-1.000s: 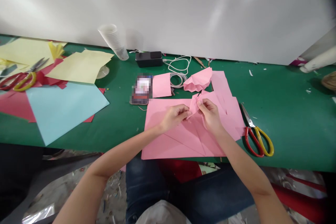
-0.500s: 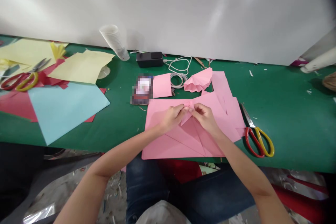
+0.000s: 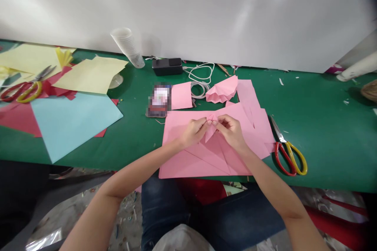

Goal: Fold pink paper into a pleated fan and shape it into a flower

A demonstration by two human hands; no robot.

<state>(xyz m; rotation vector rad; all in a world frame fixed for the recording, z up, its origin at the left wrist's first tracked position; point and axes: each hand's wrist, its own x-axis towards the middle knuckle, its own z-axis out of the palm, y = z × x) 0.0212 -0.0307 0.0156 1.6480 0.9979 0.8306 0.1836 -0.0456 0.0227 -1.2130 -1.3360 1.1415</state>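
Hands: my left hand (image 3: 193, 131) and right hand (image 3: 232, 129) both pinched the folded pink paper (image 3: 211, 131).
Place: between my hands, over the large pink sheet (image 3: 188, 159) on the green desk (image 3: 324, 125).
Handling: light, thin, crisp, easily creased; I judged its folded edges the best hold.

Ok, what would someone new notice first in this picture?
The left hand and right hand pinch a small folded pink paper at the middle, over a big pink sheet on the green table. Red and yellow scissors lie just right of that sheet, and a light blue sheet lies far left.
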